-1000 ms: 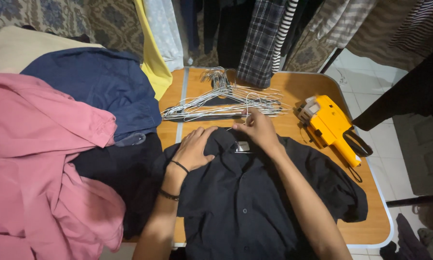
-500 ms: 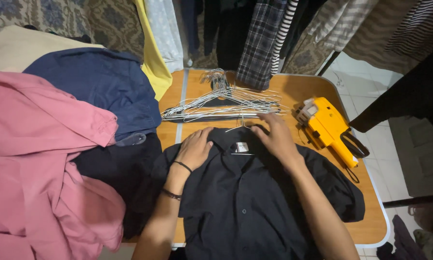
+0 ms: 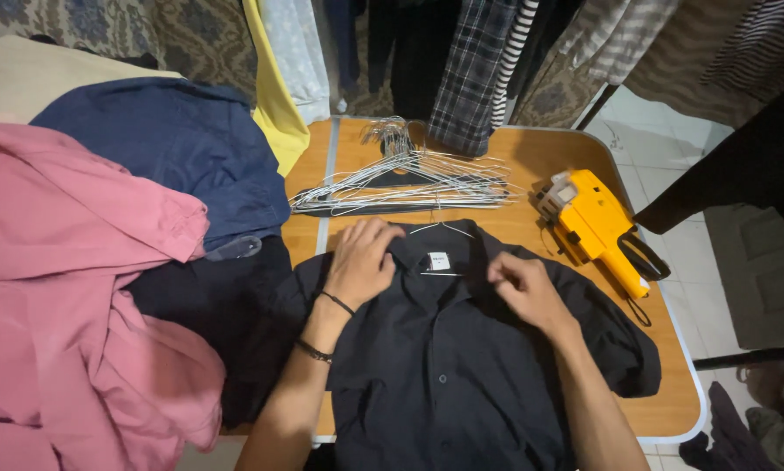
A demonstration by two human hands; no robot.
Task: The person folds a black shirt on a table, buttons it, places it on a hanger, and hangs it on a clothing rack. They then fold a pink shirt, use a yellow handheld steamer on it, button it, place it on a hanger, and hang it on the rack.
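While the black shirt point(image 3: 462, 375) lies collar away (lengthwise), left hand point(image 3: 361, 262) presses flat, right hand point(image 3: 523, 288) pinches its collar.

One black shirt point(image 3: 462, 366), one yellow price gun point(image 3: 594, 222), perhaps a dozen wire hangers point(image 3: 409, 179), two hands point(image 3: 361, 262).

A pile of wire hangers point(image 3: 409, 179) lies on the wooden tabletop point(image 3: 662, 384), with a yellow price gun point(image 3: 594, 225) near them. A pink shirt point(image 3: 69, 296) and a navy shirt point(image 3: 165, 144) are heaped alongside.
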